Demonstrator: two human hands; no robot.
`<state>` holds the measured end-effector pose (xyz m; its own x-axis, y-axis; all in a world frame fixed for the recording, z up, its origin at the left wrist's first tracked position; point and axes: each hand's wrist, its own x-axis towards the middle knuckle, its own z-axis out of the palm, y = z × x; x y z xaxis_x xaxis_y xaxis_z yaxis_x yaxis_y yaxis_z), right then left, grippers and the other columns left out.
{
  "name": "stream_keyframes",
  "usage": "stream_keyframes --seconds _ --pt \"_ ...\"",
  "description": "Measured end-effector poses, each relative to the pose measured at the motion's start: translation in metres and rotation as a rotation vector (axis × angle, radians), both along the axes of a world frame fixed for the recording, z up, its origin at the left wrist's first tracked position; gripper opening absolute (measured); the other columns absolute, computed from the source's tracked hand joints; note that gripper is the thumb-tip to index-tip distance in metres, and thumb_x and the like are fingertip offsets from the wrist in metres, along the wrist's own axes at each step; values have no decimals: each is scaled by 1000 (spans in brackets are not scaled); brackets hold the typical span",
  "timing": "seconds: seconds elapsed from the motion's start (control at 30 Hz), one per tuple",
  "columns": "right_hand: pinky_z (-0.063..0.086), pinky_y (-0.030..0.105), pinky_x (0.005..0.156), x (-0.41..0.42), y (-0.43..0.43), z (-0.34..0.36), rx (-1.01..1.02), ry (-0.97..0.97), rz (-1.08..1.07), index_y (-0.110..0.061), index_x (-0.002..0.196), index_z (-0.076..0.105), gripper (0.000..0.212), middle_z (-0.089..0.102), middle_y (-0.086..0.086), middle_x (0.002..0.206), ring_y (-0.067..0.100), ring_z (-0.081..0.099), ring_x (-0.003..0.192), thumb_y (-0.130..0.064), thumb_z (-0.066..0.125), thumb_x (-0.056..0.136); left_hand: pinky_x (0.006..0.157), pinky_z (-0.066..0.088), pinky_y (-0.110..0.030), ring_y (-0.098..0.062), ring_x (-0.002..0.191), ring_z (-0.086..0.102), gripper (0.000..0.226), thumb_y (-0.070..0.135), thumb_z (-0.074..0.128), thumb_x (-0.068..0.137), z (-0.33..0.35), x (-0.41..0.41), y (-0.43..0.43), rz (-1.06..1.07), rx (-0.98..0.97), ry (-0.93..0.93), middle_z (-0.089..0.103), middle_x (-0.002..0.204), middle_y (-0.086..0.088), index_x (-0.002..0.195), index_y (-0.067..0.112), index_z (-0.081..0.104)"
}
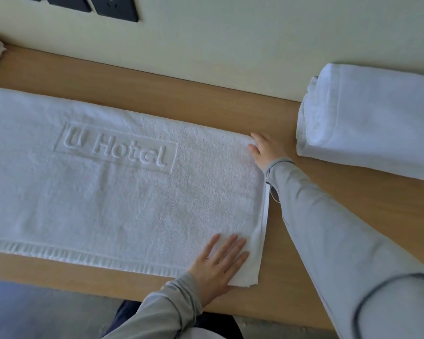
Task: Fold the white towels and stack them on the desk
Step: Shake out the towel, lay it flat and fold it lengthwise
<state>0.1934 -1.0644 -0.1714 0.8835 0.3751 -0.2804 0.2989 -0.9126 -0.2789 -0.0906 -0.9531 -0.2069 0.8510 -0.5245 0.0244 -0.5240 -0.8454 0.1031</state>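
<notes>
1 view only, from a wide-angle camera worn on the person's head. It faces forward and steeply down, close above the worktop point(171, 94). The worktop's far edge meets the wall point(230, 33) across the upper frame. Its near edge runs slanting along the lower frame.

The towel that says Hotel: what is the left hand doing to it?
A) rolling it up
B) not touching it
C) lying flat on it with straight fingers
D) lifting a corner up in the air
C: the left hand lies flat on the towel near its close right corner, with its fingers straight.
</notes>
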Motion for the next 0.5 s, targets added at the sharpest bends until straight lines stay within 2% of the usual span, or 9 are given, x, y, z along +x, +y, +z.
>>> stream_keyframes --seconds 0.07,0.13,0.23,0.33,0.5 --pt "38 38 98 9 -3 1 -17 -35 -29 -8 133 47 40 49 13 132 30 46 120 -25 41 98 91 49 -52 -29 126 49 36 19 44 94 0 0 -3 -5 -15 -99 55 134 -9 126 16 60" --pt "40 37 96 15 -7 2 -6 15 -72 -9 127 53 37 50 11 126 29 48 116 -26 47 94 87 52 -51 -30 122 52 43 8 31 95 3 -1 -7 10 1 -125 58 130 -9 124 16 62" --pt "37 28 84 20 -12 5 59 118 -131 -5 114 55 33 53 11 117 25 50 108 -28 56 91 85 53 -51 -28 119 56 48 6 25 96 11 -1 -12 66 -11 -128 63 124 -7 120 19 65" --pt "37 28 76 22 -13 10 74 196 -165 -5 115 53 36 57 11 110 19 50 90 -32 57 91 85 53 -50 -27 118 57 51 4 24 92 15 -3 -11 57 -29 -143 65 120 -8 116 15 68" --pt "38 26 75 25 -13 24 215 213 -240 -6 106 59 25 61 8 106 18 54 91 -20 63 86 81 56 -37 -19 110 63 56 3 24 77 32 -7 2 93 -220 -61 69 111 -6 101 11 75"
